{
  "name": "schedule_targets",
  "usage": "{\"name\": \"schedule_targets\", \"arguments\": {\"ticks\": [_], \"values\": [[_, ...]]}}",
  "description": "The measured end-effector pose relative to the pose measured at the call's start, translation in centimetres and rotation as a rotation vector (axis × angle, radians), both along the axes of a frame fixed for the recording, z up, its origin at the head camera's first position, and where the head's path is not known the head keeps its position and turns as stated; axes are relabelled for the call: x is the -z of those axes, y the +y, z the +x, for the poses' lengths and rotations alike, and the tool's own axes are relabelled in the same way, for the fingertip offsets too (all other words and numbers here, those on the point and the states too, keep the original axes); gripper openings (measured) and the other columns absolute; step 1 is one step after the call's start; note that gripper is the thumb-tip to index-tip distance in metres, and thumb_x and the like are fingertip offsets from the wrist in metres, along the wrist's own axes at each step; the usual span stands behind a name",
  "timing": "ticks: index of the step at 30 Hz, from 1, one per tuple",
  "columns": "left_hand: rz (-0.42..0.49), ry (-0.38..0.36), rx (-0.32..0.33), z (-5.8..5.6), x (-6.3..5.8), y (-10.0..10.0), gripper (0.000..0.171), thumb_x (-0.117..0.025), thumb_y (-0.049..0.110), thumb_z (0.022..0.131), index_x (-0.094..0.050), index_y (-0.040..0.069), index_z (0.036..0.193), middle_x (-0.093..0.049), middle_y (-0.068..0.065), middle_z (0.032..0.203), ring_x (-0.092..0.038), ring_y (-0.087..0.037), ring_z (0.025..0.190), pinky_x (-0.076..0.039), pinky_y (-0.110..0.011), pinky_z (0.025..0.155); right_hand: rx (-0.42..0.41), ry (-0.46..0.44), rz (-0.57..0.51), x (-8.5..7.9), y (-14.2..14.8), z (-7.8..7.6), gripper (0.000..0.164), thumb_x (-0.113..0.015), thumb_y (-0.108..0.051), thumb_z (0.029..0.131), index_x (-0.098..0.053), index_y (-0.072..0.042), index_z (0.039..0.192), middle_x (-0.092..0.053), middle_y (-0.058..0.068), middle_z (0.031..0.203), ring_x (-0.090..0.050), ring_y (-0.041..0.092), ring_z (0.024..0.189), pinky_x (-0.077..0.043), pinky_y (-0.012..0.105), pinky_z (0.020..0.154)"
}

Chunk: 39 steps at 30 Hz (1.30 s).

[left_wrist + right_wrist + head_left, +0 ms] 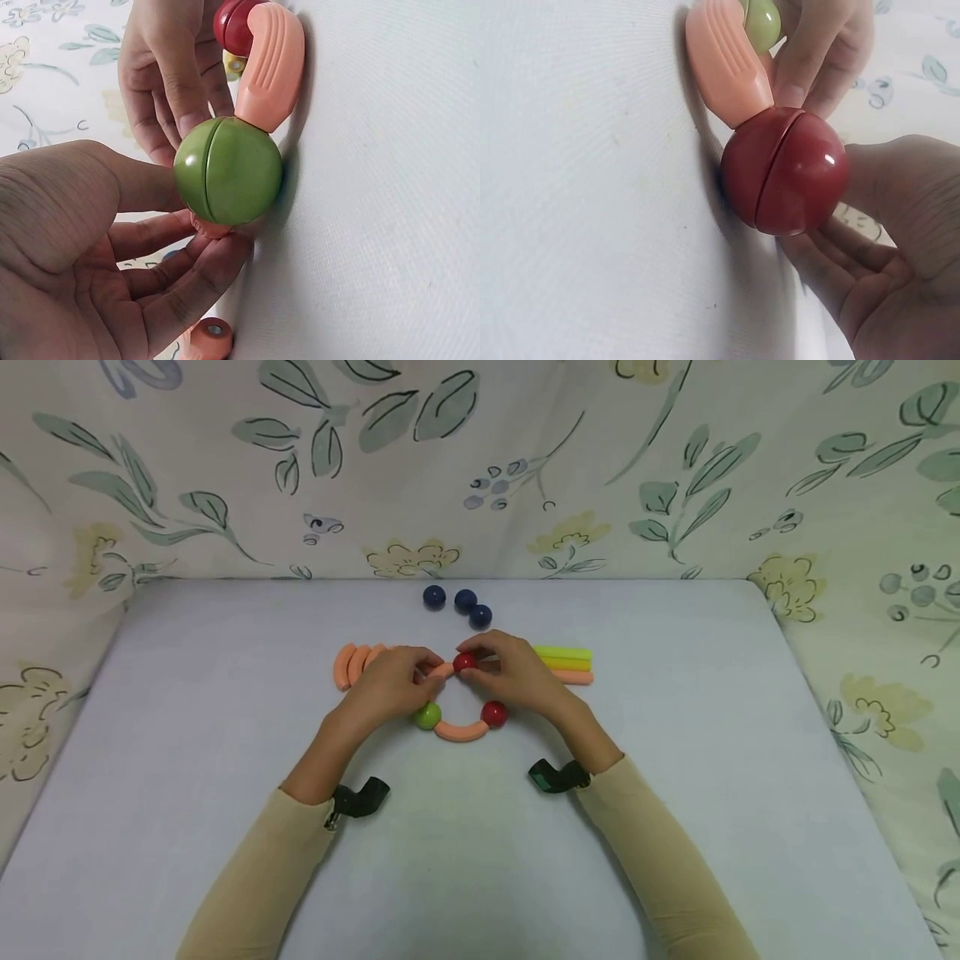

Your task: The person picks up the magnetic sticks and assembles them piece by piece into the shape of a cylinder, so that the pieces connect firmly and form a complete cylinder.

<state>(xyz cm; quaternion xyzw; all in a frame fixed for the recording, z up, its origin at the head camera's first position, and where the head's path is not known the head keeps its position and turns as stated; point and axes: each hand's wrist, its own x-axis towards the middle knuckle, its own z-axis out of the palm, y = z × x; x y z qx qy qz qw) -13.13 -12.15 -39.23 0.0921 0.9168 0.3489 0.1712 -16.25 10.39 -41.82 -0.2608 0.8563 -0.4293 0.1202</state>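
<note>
Between its thumb and fingers my left hand (pixel 401 681) pinches an orange curved stick (pixel 441 671), mostly covered by the fingers. The end of this stick meets a glossy red ball (pixel 465 663), which my right hand (pixel 513 672) holds between thumb and fingers. Nearer me, a green ball (pixel 427 716) and a second red ball (pixel 494 714) sit at the two ends of another orange curved stick (pixel 461 732). In the left wrist view the green ball (pixel 229 171) is close by the left fingers. The nearer red ball (pixel 784 171) fills the middle of the right wrist view.
Several orange curved sticks (pixel 345 667) lie left of the left hand. Right of the right hand are yellow-green straight sticks (pixel 566 653) and an orange one (pixel 573 677). Three dark blue balls (pixel 434 597) rest near the back edge of the white table (pixel 225 735).
</note>
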Motion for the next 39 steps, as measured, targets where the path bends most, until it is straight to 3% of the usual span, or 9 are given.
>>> {"name": "schedule_targets", "arguments": {"ticks": [9, 16, 23, 29, 39], "values": [[0.005, 0.027, 0.014, -0.3, 0.2, 0.4, 0.036, -0.065, 0.022, 0.102, -0.070, 0.005, 0.134, -0.074, -0.012, 0.116, -0.064, -0.025, 0.099, -0.054, -0.038, 0.085, 0.083, 0.032, 0.081, -1.0, 1.1, 1.5, 0.052, -0.071, -0.022, 0.102, -0.055, -0.007, 0.149, -0.063, 0.012, 0.143, -0.066, 0.028, 0.127, -0.057, 0.044, 0.109], [-0.007, 0.029, 0.005, 0.0, 0.1, 0.0, 0.036, -0.065, 0.022, 0.103, -0.070, 0.005, 0.134, -0.074, -0.013, 0.119, -0.066, -0.027, 0.104, -0.056, -0.042, 0.090, 0.016, 0.110, 0.089, -1.5, 1.3, 4.0, 0.037, -0.073, -0.022, 0.100, -0.068, -0.010, 0.135, -0.066, 0.008, 0.134, -0.067, 0.026, 0.116, -0.060, 0.041, 0.101], [0.002, 0.026, 0.008, -0.1, 0.4, -0.1, 0.036, -0.064, 0.022, 0.103, -0.070, 0.006, 0.135, -0.074, -0.011, 0.117, -0.065, -0.025, 0.100, -0.055, -0.039, 0.087, -0.029, 0.159, 0.243, -1.1, 1.7, 5.8, 0.039, -0.081, -0.028, 0.095, -0.073, -0.012, 0.129, -0.069, 0.005, 0.130, -0.065, 0.017, 0.103, -0.060, 0.032, 0.090], [-0.020, 0.046, 0.029, 0.1, 0.2, -0.2, 0.036, -0.067, 0.021, 0.102, -0.069, 0.007, 0.135, -0.075, -0.012, 0.119, -0.068, -0.026, 0.101, -0.057, -0.042, 0.089, -0.060, 0.163, 0.297, -1.1, 2.1, 6.0, 0.037, -0.083, -0.033, 0.092, -0.076, -0.016, 0.124, -0.070, 0.001, 0.122, -0.063, 0.014, 0.099, -0.058, 0.030, 0.085], [-0.019, 0.037, 0.033, 0.2, -0.1, -0.3, 0.033, -0.066, 0.021, 0.102, -0.072, 0.005, 0.130, -0.075, -0.012, 0.114, -0.067, -0.025, 0.100, -0.056, -0.041, 0.088, -0.113, 0.095, 0.213, -1.3, 3.3, 5.6, 0.029, -0.076, -0.018, 0.098, -0.075, -0.013, 0.126, -0.071, -0.002, 0.119, -0.064, 0.012, 0.109, -0.057, 0.036, 0.101]]}}
